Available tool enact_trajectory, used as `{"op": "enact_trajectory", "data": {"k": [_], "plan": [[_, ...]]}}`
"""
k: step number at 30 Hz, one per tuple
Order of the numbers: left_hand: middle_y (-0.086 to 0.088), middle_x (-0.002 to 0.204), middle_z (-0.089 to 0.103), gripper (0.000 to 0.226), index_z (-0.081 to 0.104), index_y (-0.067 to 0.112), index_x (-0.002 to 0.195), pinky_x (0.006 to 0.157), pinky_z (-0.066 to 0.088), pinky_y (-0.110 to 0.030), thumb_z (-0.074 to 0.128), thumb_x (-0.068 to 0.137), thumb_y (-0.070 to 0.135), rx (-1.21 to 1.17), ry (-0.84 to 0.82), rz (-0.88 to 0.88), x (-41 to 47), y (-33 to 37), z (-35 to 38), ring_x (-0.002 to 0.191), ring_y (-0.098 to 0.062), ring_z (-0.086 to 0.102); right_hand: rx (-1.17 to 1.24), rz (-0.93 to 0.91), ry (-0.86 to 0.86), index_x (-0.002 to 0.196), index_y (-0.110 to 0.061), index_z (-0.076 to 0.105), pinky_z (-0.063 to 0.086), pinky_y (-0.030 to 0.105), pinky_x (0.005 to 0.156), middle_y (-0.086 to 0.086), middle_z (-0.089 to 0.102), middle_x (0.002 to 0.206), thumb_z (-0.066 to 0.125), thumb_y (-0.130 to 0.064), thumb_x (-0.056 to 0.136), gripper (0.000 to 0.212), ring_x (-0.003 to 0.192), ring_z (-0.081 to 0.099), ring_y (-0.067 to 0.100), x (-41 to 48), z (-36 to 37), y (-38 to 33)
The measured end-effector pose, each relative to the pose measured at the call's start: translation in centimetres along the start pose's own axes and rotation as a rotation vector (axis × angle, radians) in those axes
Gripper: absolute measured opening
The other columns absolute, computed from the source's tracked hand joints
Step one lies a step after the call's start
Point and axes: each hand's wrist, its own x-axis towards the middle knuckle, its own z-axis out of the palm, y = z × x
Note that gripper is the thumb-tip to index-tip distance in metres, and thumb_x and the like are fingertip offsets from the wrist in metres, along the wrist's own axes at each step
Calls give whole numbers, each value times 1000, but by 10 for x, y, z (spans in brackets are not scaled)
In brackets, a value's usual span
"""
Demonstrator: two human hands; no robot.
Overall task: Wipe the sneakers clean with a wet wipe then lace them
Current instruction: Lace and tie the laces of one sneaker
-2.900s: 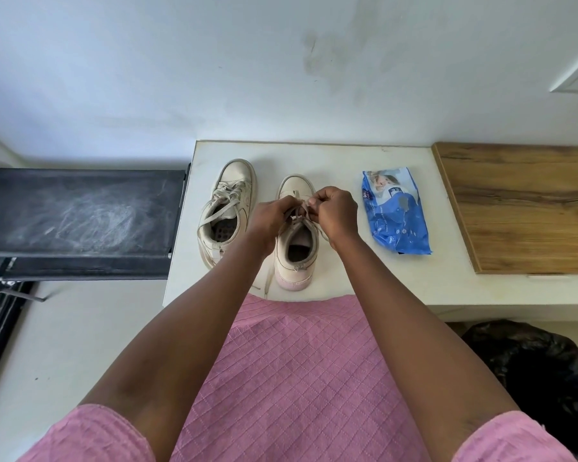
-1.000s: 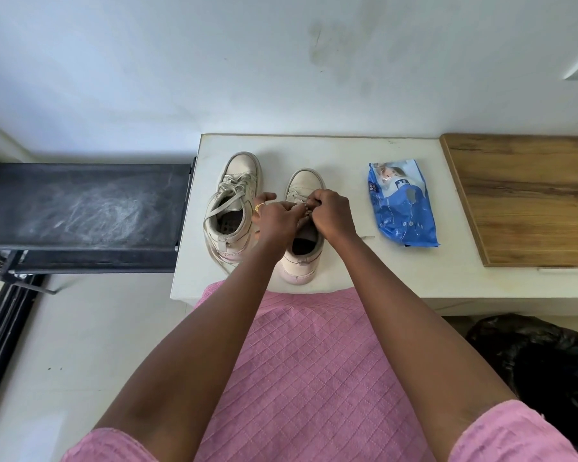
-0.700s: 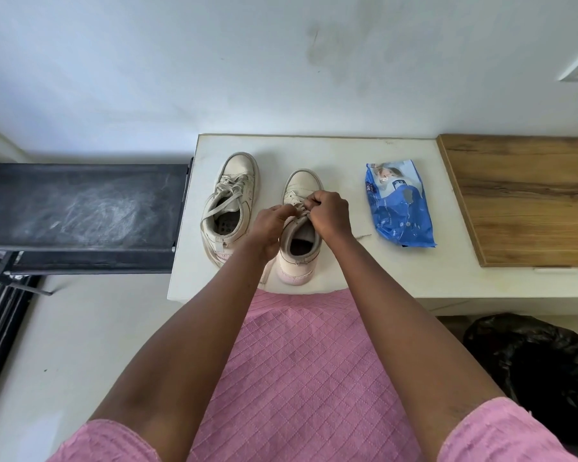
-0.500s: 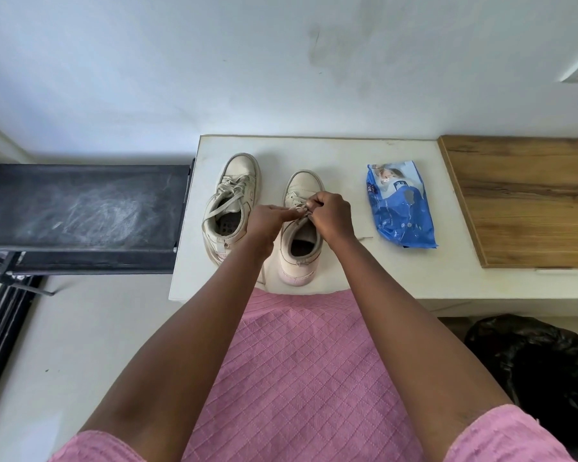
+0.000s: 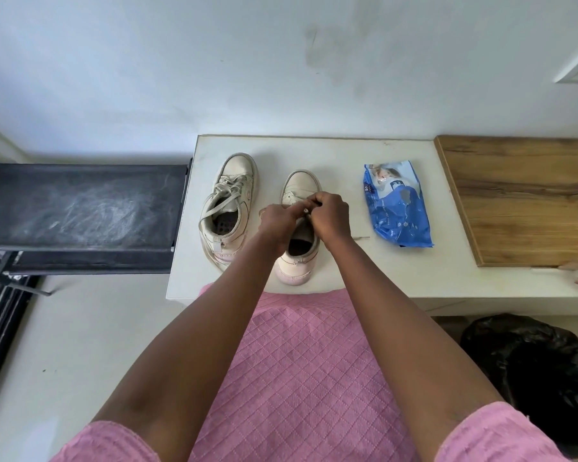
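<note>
Pinching the lace [image 5: 305,211] (right-hand sneaker [image 5: 300,185]): left hand [image 5: 278,222], right hand [image 5: 331,217].

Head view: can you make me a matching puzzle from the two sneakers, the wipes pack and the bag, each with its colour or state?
1 left sneaker
2 right sneaker
3 wipes pack
4 bag

A black
B its lace pinched by left hand and right hand
C laces in, untouched
D blue

Pairs: 1-C, 2-B, 3-D, 4-A
</note>
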Motion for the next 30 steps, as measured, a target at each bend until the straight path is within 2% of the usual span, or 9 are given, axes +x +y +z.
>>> {"op": "enact_trajectory", "data": {"k": [3,5,8,11,13,20,24,27,30], "plan": [[-10,66,52,25,58,6,57,72,48,-36,61,82,8,-145,-119,-43,0,-2,-3,66,-24,54,23,15,-19,100,-6,70,41,25,79,14,69,105,55,-11,90,20,103,58,29,2,-1,0],[-15,87,57,16,62,4,81,79,48,-36,68,78,18,-47,-119,18,-1,-2,-6,81,-27,56,28,32,-44,100,-7,70,39,23,78,14,69,104,55,-11,90,19,103,57,28,5,-3,1],[-9,122,39,54,53,21,121,91,37,-30,76,73,31,404,34,289,0,-5,-17,102,-17,43,7,39,-79,99,-6,70,38,22,76,15,68,104,54,-13,91,19,103,57,28,8,-5,-1],[-2,120,51,33,66,31,112,82,25,-27,70,80,31,782,116,728,-5,-4,-26,108,-22,46,-33,35,-113,96,-6,69,41,25,74,15,68,102,51,-11,90,20,99,58,29,11,-6,-3],[0,108,63,23,73,30,101,76,16,-27,69,79,30,910,90,874,-4,-7,-27,103,-27,54,-16,50,-122,92,-8,70,42,25,70,13,69,99,49,-7,89,22,91,59,26,13,-7,-4],[-3,90,71,22,75,22,91,72,22,-33,69,70,19,975,150,975,0,-9,-17,85,-30,63,124,134,-112,79,-17,71,49,27,73,6,68,85,52,-6,84,23,86,60,21,15,-10,1],[-1,108,63,17,67,17,101,78,19,-34,57,87,21,996,189,834,-3,-7,-12,106,-27,49,165,181,-56,91,-14,75,52,28,77,5,72,91,55,-8,86,21,89,63,18,21,-9,8],[-2,112,60,19,63,16,105,82,20,-35,54,89,23,1042,176,806,-6,-11,-12,111,-25,44,228,239,-10,78,-17,76,55,35,83,3,72,80,55,-6,86,24,83,66,18,23,-9,9],[-3,108,62,18,64,15,104,80,20,-35,52,91,20,1011,184,811,-7,-14,-12,109,-25,46,155,176,5,85,-11,76,52,23,71,2,71,78,49,0,86,29,77,63,17,22,-8,3]]}}
